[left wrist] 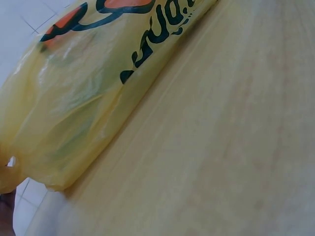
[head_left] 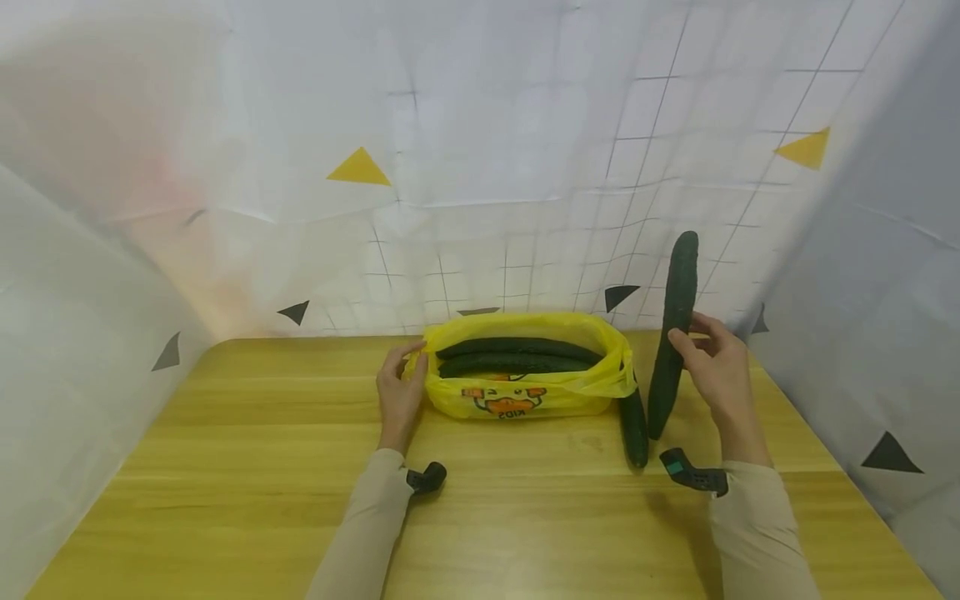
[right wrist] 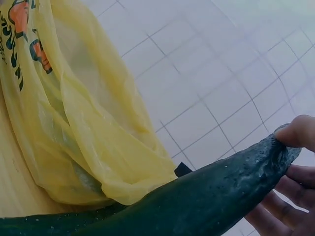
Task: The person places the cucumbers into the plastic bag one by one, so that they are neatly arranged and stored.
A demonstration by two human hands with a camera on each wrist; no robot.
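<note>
A yellow plastic bag [head_left: 555, 402] with a cartoon print lies on the table with its mouth open upward. Two dark green cucumbers [head_left: 517, 362] lie side by side inside it. My left hand [head_left: 400, 398] pinches the bag's left edge between thumb and fingers; in the left wrist view only a sliver of that hand shows beside the bag [left wrist: 64, 123]. To the right of the bag, my right hand [head_left: 716, 367] grips a cucumber [head_left: 678, 292], tilted nearly upright. Another cucumber [head_left: 635, 429] lies on the table against the bag's right end, partly hidden by it.
The wooden table [head_left: 247, 450] meets a white sheeted wall [head_left: 480, 167] close behind the bag. A second sheeted wall [head_left: 892, 333] rises along the right side. Each wrist wears a small black device [head_left: 693, 473].
</note>
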